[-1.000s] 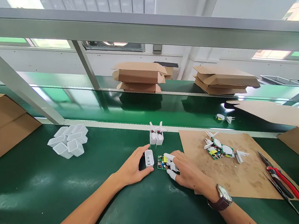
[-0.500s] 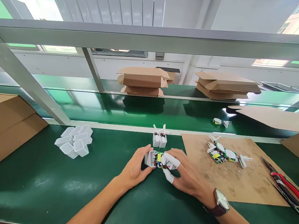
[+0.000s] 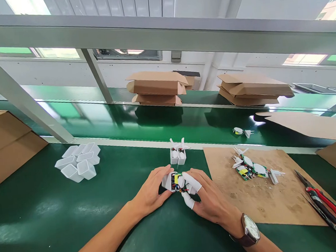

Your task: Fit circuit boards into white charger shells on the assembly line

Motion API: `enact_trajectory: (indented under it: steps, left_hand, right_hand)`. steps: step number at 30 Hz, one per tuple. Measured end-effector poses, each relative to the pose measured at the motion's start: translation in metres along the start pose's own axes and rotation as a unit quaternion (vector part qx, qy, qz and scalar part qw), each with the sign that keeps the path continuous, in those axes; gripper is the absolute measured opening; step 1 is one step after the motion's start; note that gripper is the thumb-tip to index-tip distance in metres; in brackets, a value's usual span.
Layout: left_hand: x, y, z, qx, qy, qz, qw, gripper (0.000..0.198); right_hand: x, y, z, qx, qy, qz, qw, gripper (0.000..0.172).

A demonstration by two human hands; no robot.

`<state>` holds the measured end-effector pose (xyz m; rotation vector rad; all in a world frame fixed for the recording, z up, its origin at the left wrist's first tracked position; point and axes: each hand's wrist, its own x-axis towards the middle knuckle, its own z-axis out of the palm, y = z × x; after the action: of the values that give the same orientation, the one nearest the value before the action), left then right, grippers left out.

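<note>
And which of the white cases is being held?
The case in the left hand's grip, mouth toward the circuit board. The others rest on the green bench: a cluster at left and a pair farther back.

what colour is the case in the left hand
The case is white, best seen in the head view.

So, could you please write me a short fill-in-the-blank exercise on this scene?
1. The left hand holds a ____ case.
2. The right hand holds the circuit board, and that wrist wears a ____.
3. The pliers have black and ____ handles.
4. The brown paper lies on a ____ table.

Missing words: white; watch; red; green.
</note>
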<state>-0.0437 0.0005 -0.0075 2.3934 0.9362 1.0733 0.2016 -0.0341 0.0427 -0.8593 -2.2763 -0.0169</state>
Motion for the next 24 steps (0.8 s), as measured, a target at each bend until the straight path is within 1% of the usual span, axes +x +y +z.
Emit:
enact_trajectory:
  steps: [7, 14, 20, 24]
  left_hand:
    - [0.0005, 0.0003, 0.0004, -0.004, 0.011, 0.006, 1.0, 0.072]
    - [-0.0013, -0.0012, 0.0027, -0.005, 0.015, 0.006, 1.0, 0.071]
    - [0.0031, 0.0033, 0.002, -0.005, 0.031, 0.014, 0.999, 0.07]
    - [0.0055, 0.005, 0.0014, -0.001, 0.037, 0.017, 0.999, 0.065]
  right_hand:
    - [0.0001, 0.0001, 0.0001, -0.013, 0.005, 0.001, 1.0, 0.058]
    - [-0.0004, 0.0005, -0.0025, -0.004, 0.013, -0.001, 1.0, 0.062]
    - [-0.0047, 0.0059, 0.0044, 0.007, 0.028, -0.007, 1.0, 0.058]
    - [-0.0065, 0.0073, 0.0044, 0.006, 0.013, -0.003, 1.0, 0.058]
